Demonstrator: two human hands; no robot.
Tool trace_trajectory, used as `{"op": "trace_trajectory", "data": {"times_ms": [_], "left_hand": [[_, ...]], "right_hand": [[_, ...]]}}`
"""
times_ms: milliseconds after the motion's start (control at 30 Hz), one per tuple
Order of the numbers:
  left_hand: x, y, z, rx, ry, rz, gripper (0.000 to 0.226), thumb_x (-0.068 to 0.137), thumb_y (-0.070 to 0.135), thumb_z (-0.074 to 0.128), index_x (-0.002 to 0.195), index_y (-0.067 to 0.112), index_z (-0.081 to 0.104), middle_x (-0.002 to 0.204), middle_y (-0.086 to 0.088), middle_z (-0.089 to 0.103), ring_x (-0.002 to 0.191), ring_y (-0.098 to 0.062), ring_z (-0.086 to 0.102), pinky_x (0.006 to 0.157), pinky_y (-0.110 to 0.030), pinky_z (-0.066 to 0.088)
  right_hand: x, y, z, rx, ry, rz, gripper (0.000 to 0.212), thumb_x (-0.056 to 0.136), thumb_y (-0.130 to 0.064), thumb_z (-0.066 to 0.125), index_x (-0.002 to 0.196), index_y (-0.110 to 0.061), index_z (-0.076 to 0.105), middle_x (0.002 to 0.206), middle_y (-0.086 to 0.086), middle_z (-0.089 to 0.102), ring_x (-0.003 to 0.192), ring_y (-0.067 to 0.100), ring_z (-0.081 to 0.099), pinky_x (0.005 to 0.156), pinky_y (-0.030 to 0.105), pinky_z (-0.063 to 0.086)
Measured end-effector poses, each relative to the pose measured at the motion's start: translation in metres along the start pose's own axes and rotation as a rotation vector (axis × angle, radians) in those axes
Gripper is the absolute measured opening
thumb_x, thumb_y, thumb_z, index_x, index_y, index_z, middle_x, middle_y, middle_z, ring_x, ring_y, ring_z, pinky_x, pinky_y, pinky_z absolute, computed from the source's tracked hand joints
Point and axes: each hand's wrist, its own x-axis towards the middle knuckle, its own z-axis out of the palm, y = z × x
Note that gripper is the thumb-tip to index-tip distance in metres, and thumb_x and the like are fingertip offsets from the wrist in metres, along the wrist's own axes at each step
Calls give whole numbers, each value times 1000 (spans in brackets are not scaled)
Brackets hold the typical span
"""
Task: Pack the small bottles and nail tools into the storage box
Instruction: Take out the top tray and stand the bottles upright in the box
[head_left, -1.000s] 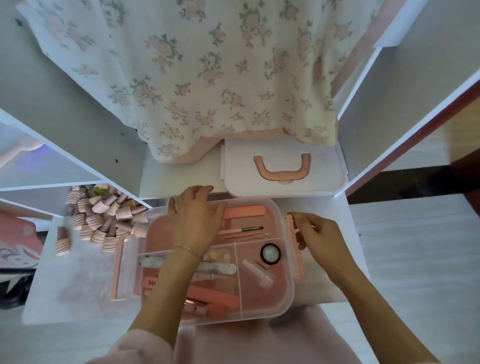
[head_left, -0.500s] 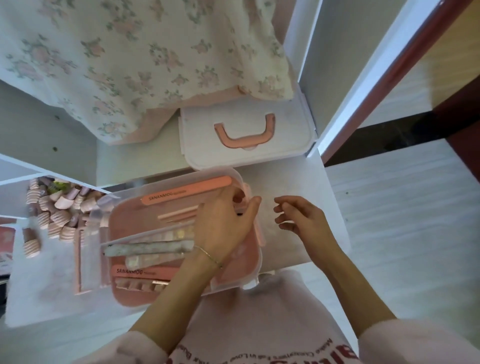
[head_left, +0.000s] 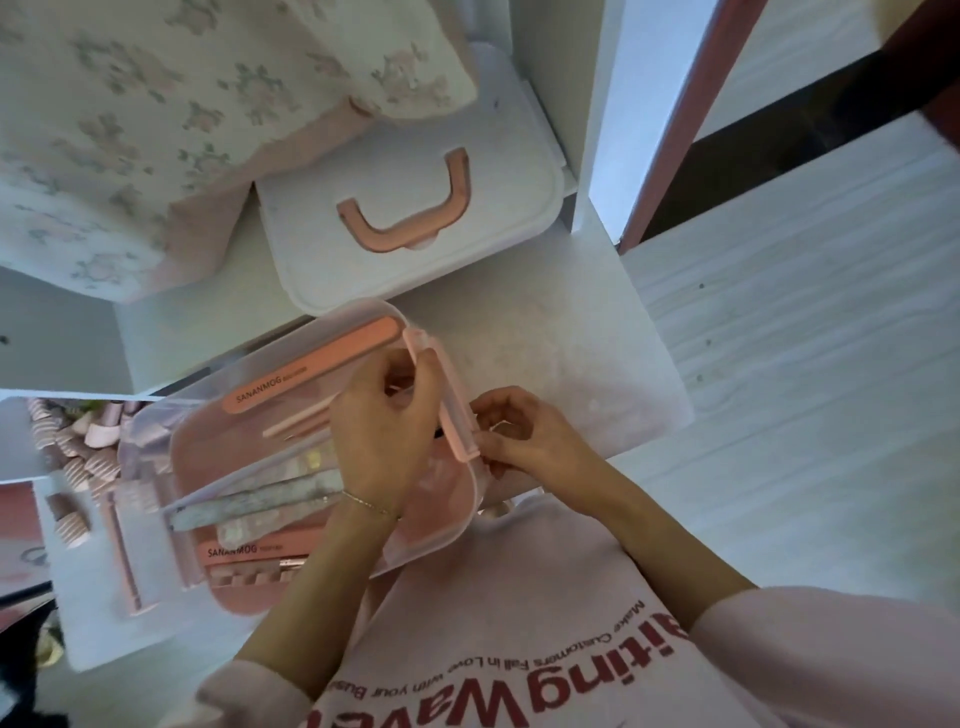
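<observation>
The clear storage box (head_left: 448, 536) with a pink bottom lies tilted on the white table, just in front of me. Inside it are an orange nail file (head_left: 311, 364), a grey file (head_left: 260, 500), thin pink sticks (head_left: 298, 423) and another orange file (head_left: 244, 550). My left hand (head_left: 382, 441) reaches over the box's right part, its curled fingers at the upper end of the pink side latch (head_left: 442, 400). My right hand (head_left: 527, 439) is curled against the latch's lower end from the outside. What lies under my left hand is hidden.
The white lid with a pink handle (head_left: 410, 208) lies behind the box. A pile of small pink ribbed bottles (head_left: 78, 457) sits at the left, beside a second pink latch (head_left: 124, 561). A floral cloth (head_left: 171, 114) hangs at the back. A white post (head_left: 597, 130) stands at the right.
My view swung down and left. My left hand crossed from the box's middle to its right side. My right hand came back in against the pink latch.
</observation>
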Motion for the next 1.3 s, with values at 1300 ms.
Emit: {"op": "trace_trajectory", "data": {"times_ms": [1300], "left_hand": [[-22,-132,-163,-82,311,-511,23,88,25,58,102,7,61,89,-1,62,85,-22,56,70,-30,37]], "right_hand": [[59,-62,170,-1012,-240,-612,29,86,-4,51,113,-9,61,116,7,62,106,19,56,94,29,44]]}}
